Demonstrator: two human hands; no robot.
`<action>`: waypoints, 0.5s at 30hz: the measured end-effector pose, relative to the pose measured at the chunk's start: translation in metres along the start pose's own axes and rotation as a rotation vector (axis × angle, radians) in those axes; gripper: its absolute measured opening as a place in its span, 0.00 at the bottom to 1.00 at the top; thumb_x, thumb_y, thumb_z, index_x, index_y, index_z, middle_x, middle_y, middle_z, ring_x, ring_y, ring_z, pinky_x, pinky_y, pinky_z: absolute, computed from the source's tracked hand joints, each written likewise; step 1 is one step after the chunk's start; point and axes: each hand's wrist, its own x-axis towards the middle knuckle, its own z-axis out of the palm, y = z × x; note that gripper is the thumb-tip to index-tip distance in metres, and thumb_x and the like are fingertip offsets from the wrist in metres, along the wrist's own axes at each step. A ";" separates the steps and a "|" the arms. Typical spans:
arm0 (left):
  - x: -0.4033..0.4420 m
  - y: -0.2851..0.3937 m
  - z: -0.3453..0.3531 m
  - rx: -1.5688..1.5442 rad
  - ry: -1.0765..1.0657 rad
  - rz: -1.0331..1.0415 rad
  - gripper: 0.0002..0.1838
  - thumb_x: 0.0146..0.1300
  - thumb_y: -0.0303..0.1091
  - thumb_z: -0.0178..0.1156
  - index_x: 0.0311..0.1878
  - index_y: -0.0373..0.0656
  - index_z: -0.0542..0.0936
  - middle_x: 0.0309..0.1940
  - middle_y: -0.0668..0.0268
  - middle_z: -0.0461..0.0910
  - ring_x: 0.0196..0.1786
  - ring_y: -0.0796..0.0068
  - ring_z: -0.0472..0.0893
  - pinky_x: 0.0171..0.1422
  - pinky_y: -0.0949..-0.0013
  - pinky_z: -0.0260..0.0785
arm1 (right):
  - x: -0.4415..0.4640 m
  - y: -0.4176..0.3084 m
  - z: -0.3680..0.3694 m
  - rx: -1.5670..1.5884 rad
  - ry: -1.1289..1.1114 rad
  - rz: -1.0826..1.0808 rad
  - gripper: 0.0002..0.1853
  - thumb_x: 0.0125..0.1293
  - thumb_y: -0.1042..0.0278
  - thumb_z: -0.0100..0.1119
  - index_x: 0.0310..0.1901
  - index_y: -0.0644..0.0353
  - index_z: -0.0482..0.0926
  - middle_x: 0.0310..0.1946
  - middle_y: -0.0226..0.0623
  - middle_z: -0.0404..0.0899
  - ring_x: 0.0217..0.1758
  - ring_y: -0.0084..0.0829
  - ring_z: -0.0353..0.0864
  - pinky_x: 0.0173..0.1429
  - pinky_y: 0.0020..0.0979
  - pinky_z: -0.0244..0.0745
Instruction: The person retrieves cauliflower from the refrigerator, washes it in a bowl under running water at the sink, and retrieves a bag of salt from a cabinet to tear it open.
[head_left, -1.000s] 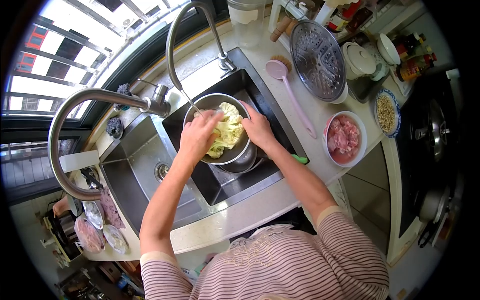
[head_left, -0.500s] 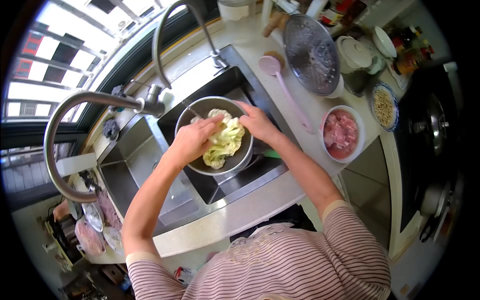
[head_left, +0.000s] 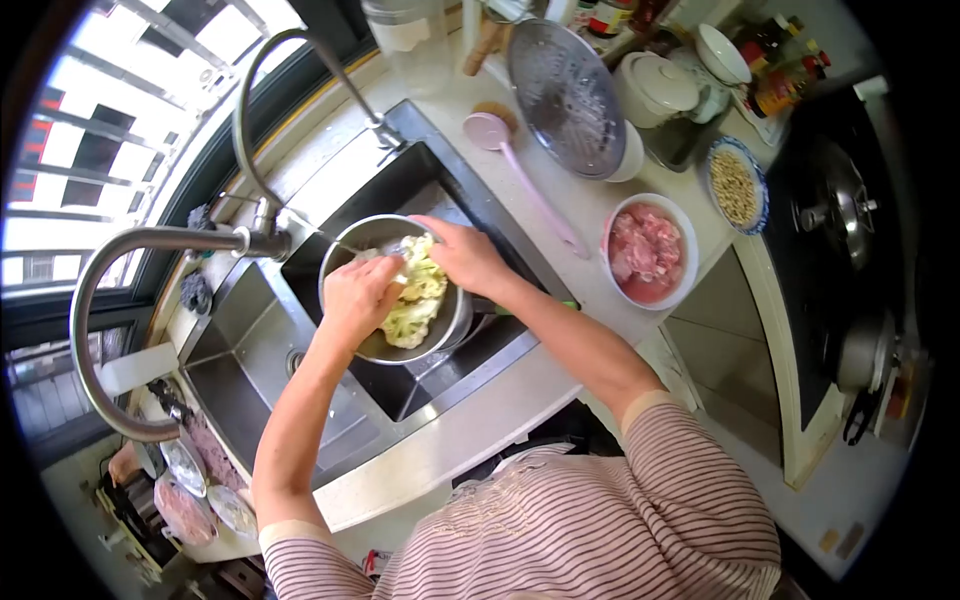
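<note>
1. Daylight comes through the window (head_left: 104, 140) at upper left, its panes washed out to near white.
2. The desk (head_left: 475, 432) is well lit; glare streaks the metal sink (head_left: 265, 345) and curved tap (head_left: 83, 330).
3. The stove (head_left: 800, 285) lies dark at right, and the lower-left corner is dim.
4. Straight edges bow inside a black rounded border; small items near it look soft.
</note>
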 end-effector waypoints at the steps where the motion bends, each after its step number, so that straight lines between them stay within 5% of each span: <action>1: 0.000 -0.002 0.001 0.006 0.010 0.016 0.16 0.47 0.33 0.61 0.43 0.48 0.76 0.31 0.65 0.81 0.31 0.63 0.80 0.33 0.63 0.71 | 0.000 0.003 0.001 -0.024 0.004 0.015 0.24 0.55 0.68 0.44 0.56 0.54 0.71 0.46 0.49 0.77 0.49 0.47 0.76 0.52 0.40 0.70; 11: 0.001 -0.008 0.013 0.174 0.075 -0.168 0.20 0.48 0.57 0.62 0.38 0.53 0.79 0.17 0.69 0.77 0.22 0.68 0.79 0.26 0.67 0.69 | -0.002 0.011 0.011 -0.080 -0.011 -0.003 0.25 0.55 0.68 0.45 0.58 0.48 0.70 0.46 0.46 0.77 0.48 0.48 0.76 0.52 0.43 0.70; 14: 0.000 -0.006 -0.003 -0.159 -0.031 -0.338 0.22 0.49 0.42 0.66 0.48 0.49 0.77 0.41 0.60 0.78 0.40 0.63 0.79 0.41 0.63 0.72 | -0.004 0.002 0.005 -0.144 0.062 0.016 0.26 0.55 0.68 0.45 0.58 0.48 0.70 0.46 0.46 0.78 0.48 0.48 0.76 0.52 0.44 0.70; 15: -0.004 -0.004 -0.010 -0.424 -0.072 -0.475 0.28 0.47 0.31 0.65 0.56 0.47 0.73 0.52 0.58 0.72 0.48 0.62 0.76 0.48 0.63 0.70 | -0.004 -0.004 0.000 -0.184 0.050 0.050 0.26 0.54 0.67 0.45 0.58 0.48 0.69 0.46 0.46 0.78 0.48 0.48 0.76 0.52 0.44 0.70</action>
